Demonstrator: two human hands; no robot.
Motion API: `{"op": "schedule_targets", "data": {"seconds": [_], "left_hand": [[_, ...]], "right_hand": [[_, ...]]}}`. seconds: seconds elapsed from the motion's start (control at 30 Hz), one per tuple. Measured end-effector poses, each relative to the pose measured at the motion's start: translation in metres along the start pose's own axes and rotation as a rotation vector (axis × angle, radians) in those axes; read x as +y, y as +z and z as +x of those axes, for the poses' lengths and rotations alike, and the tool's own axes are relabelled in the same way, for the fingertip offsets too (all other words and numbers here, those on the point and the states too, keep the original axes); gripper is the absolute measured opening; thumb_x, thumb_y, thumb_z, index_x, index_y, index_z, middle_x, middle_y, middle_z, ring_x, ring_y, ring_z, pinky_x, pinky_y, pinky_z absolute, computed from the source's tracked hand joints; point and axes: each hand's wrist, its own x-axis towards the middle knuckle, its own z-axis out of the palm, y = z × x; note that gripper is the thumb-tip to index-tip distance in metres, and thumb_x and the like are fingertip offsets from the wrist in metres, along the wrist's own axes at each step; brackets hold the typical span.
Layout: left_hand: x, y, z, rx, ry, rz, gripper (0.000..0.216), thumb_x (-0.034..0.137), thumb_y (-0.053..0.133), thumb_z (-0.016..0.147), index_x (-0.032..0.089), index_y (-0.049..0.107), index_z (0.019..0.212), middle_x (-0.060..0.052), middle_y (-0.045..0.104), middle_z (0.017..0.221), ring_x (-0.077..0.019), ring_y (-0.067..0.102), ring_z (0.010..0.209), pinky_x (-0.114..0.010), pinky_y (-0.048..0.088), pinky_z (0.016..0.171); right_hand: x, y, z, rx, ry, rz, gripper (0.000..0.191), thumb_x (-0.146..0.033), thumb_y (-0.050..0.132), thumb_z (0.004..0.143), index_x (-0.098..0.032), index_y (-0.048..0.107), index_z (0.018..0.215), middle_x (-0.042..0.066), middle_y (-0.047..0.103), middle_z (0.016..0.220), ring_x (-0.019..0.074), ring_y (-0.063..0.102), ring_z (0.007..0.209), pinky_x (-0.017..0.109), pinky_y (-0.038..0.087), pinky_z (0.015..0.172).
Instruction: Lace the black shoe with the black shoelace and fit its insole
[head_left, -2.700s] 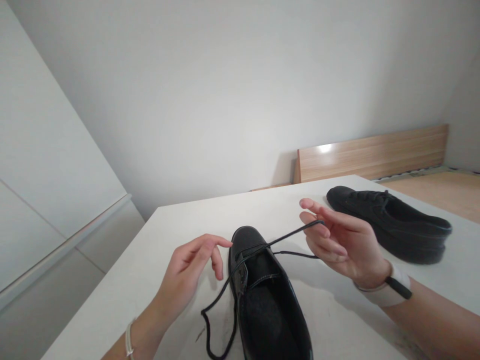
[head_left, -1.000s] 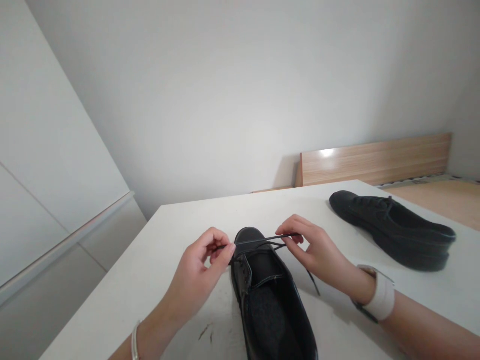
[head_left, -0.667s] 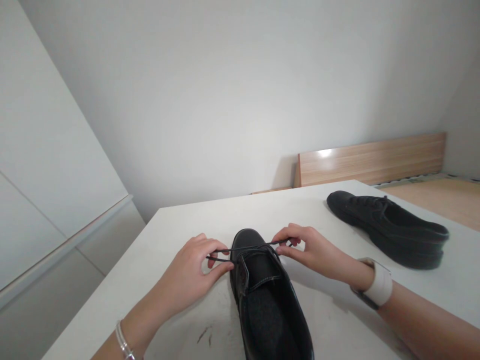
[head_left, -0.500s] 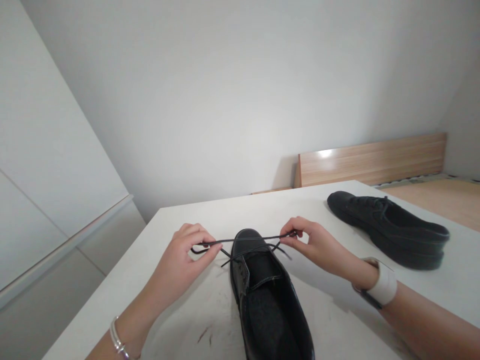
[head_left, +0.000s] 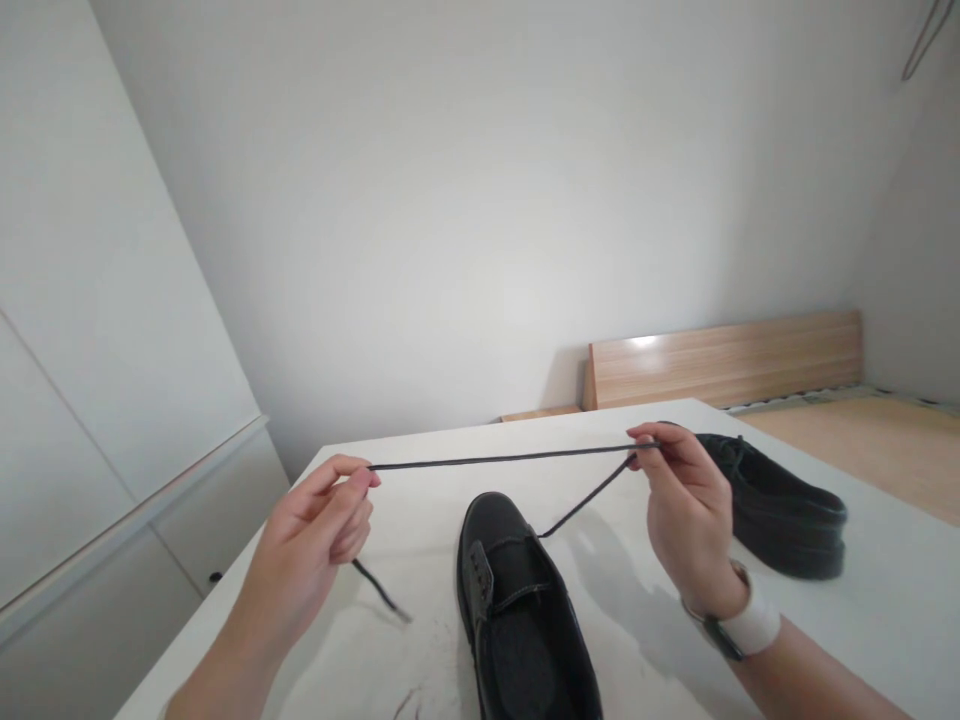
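Note:
A black shoelace [head_left: 495, 459] is stretched nearly level above the toe of a black shoe [head_left: 491, 515]. Its left part is pinched between the thumb and fingers of my left hand [head_left: 322, 515], and a loose end dangles below that hand. My right hand [head_left: 686, 500], with a white-strapped watch on the wrist, grips the lace on the other side. From there the lace slants down to the right side of the shoe's opening. The shoe lies on the table with its toe pointing away and its tongue exposed; its heel is out of frame.
Behind my right hand sits a second black shoe [head_left: 787, 505], laced and partly covered by the hand. Both shoes are on a white table [head_left: 420, 690] with dark scuff marks. Beyond are a wooden headboard [head_left: 727, 360], a wall, and a white cabinet [head_left: 112, 300] at left.
My hands have spread apart, pulling the lace into a longer, taut line above the shoe. The lace no longer crosses the left side of the shoe. The view has tilted slightly upward.

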Motion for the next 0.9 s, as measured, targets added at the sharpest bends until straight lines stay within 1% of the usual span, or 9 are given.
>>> {"op": "schedule_targets", "data": {"seconds": [0.1, 0.2, 0.3, 0.4, 0.53, 0.6, 0.67, 0.77, 0.9], "left_hand": [[0.016, 0.006, -0.009, 0.044, 0.082, 0.045, 0.025, 0.04, 0.074, 0.083, 0.018, 0.063, 0.088, 0.011, 0.03, 0.052, -0.0037, 0.023, 0.044, -0.014, 0.023, 0.041], [0.032, 0.022, -0.02, 0.047, 0.161, 0.092, 0.021, 0.04, 0.069, 0.088, 0.02, 0.063, 0.088, 0.007, 0.045, 0.056, -0.0068, 0.039, 0.05, -0.015, 0.035, 0.046], [0.041, 0.041, -0.03, 0.009, 0.209, 0.056, 0.021, 0.041, 0.06, 0.094, 0.021, 0.063, 0.088, 0.0, 0.062, 0.078, -0.014, 0.059, 0.075, -0.023, 0.052, 0.066], [0.039, 0.055, -0.037, -0.051, 0.126, -0.004, 0.024, 0.041, 0.055, 0.096, 0.02, 0.064, 0.091, -0.002, 0.065, 0.094, -0.016, 0.062, 0.091, -0.026, 0.055, 0.082], [0.03, 0.061, -0.042, -0.097, -0.11, -0.099, 0.03, 0.049, 0.062, 0.089, 0.02, 0.057, 0.083, 0.003, 0.058, 0.071, -0.0089, 0.055, 0.055, -0.018, 0.05, 0.049], [0.027, 0.055, -0.042, -0.053, -0.204, -0.123, 0.036, 0.053, 0.065, 0.085, 0.021, 0.051, 0.078, 0.008, 0.05, 0.06, -0.0046, 0.04, 0.039, -0.013, 0.033, 0.034], [0.025, 0.043, -0.043, 0.043, -0.221, -0.097, 0.041, 0.055, 0.068, 0.082, 0.021, 0.046, 0.076, 0.01, 0.042, 0.056, -0.0026, 0.029, 0.037, -0.01, 0.017, 0.033], [0.022, 0.016, -0.046, 0.196, -0.143, 0.066, 0.043, 0.061, 0.066, 0.08, 0.023, 0.047, 0.081, 0.01, 0.039, 0.058, -0.0044, 0.031, 0.043, -0.011, 0.014, 0.036], [0.001, -0.022, -0.058, 0.265, -0.079, 0.464, 0.042, 0.066, 0.053, 0.086, 0.024, 0.05, 0.085, 0.008, 0.041, 0.059, -0.0088, 0.036, 0.048, -0.015, 0.022, 0.041]], "right_hand": [[-0.022, 0.011, 0.002, 0.099, 0.065, 0.213, 0.012, -0.028, 0.074, 0.079, -0.022, 0.069, 0.088, -0.001, 0.062, 0.089, 0.0103, 0.052, 0.069, 0.024, 0.042, 0.064], [-0.052, 0.028, 0.0, 0.038, 0.153, 0.354, 0.013, -0.029, 0.076, 0.078, -0.021, 0.069, 0.085, -0.001, 0.063, 0.085, 0.0095, 0.056, 0.068, 0.022, 0.046, 0.063], [-0.084, 0.052, -0.01, -0.282, 0.246, 0.341, 0.011, -0.032, 0.069, 0.086, -0.021, 0.068, 0.089, -0.002, 0.065, 0.076, 0.0106, 0.062, 0.068, 0.023, 0.049, 0.066], [-0.107, 0.082, -0.027, -0.701, 0.305, 0.312, 0.007, -0.027, 0.063, 0.091, -0.02, 0.064, 0.094, -0.001, 0.068, 0.075, 0.0129, 0.066, 0.071, 0.025, 0.051, 0.067], [-0.116, 0.111, -0.043, -0.891, -0.007, 0.066, 0.022, -0.003, 0.055, 0.084, -0.02, 0.066, 0.092, 0.0, 0.067, 0.085, 0.015, 0.064, 0.084, 0.03, 0.051, 0.079], [-0.115, 0.114, -0.043, -0.992, -0.216, -0.047, 0.031, 0.003, 0.053, 0.081, -0.02, 0.067, 0.096, 0.002, 0.067, 0.095, 0.0162, 0.061, 0.094, 0.031, 0.049, 0.088], [-0.114, 0.109, -0.04, -1.125, -0.334, -0.112, 0.034, -0.001, 0.057, 0.084, -0.02, 0.065, 0.11, 0.006, 0.065, 0.114, 0.0184, 0.057, 0.109, 0.034, 0.044, 0.1], [-0.116, 0.091, -0.032, -1.261, -0.332, -0.266, 0.044, -0.013, 0.066, 0.085, -0.019, 0.056, 0.127, 0.011, 0.054, 0.133, 0.0212, 0.049, 0.122, 0.037, 0.039, 0.107], [-0.112, 0.069, -0.028, -1.509, -0.177, -0.535, 0.014, -0.012, 0.065, 0.085, -0.019, 0.071, 0.095, 0.004, 0.071, 0.095, 0.0153, 0.063, 0.085, 0.024, 0.049, 0.078]]}}
